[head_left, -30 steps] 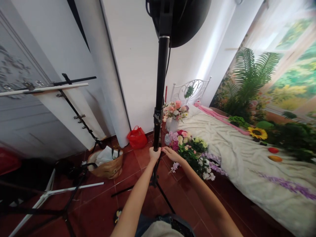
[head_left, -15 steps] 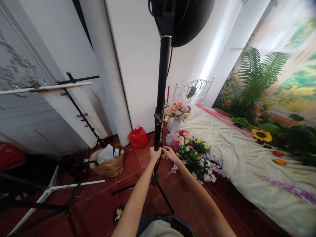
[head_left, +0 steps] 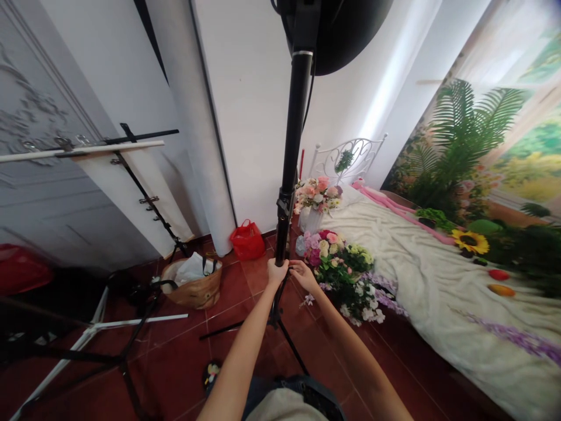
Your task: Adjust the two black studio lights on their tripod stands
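A black light stand [head_left: 294, 134] rises in the middle of the head view, carrying a large black lamp head [head_left: 350, 35] at the top. My left hand [head_left: 277, 271] is wrapped round the lower part of its pole. Just right of the pole, my right hand [head_left: 302, 275] has its fingertips closed at a small part on the stand's side; that part is mostly hidden by the fingers. The stand's legs spread over the red tiled floor below my hands.
Bunches of artificial flowers [head_left: 342, 263] lie right of the stand, beside a bed with a cream blanket [head_left: 421, 280]. To the left are a red bag [head_left: 248, 241], a wicker basket [head_left: 193, 292], a backdrop stand [head_left: 142, 187] and white stand legs [head_left: 144, 320].
The view has shifted slightly, and the upper pole and lamp head appear a little further right and higher. Both hands keep their places at the pole.
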`<state>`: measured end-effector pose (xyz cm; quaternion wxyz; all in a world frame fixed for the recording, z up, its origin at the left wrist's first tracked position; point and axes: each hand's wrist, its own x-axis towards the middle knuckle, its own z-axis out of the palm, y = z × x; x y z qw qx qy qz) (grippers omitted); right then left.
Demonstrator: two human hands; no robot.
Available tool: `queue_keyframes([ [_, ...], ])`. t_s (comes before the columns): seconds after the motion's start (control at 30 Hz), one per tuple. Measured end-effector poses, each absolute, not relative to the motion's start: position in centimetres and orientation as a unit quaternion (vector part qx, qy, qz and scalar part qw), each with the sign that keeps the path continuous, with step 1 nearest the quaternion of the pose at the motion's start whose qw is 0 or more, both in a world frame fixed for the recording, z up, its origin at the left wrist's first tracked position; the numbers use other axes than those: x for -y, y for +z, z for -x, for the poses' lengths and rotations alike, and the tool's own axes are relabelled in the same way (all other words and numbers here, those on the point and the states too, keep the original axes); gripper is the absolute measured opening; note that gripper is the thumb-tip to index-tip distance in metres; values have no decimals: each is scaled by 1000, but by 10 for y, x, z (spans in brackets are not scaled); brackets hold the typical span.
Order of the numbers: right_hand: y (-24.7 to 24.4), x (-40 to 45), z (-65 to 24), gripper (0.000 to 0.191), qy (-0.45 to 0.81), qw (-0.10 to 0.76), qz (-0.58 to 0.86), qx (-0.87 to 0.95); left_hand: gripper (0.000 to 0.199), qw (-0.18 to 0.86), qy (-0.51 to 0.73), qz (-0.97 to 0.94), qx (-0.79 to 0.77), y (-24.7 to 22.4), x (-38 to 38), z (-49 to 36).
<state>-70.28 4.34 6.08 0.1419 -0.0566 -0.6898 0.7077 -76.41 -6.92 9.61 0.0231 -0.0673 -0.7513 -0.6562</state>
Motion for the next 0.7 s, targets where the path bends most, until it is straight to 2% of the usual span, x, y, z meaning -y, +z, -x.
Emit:
queue_keyframes([
  [0.17, 62, -42, 707, 48, 770, 101, 159, 610, 22, 18, -661, 64, 748, 97, 70, 764],
  [0.37, 77, -34, 717, 22, 711, 42, 288, 640, 23, 11, -661, 64, 747, 96, 70, 765],
  [0.47, 82, -33, 711, 23, 653, 100, 238, 712, 24, 9, -671, 63, 739, 93, 69, 766],
  [0.57, 85, -34, 698, 34, 493, 173, 88, 848, 23, 17, -681, 72, 728, 91, 69, 768],
  [0.7, 92, -34, 685, 50, 300, 178, 6, 937, 23, 27, -679, 80, 729, 90, 69, 769],
])
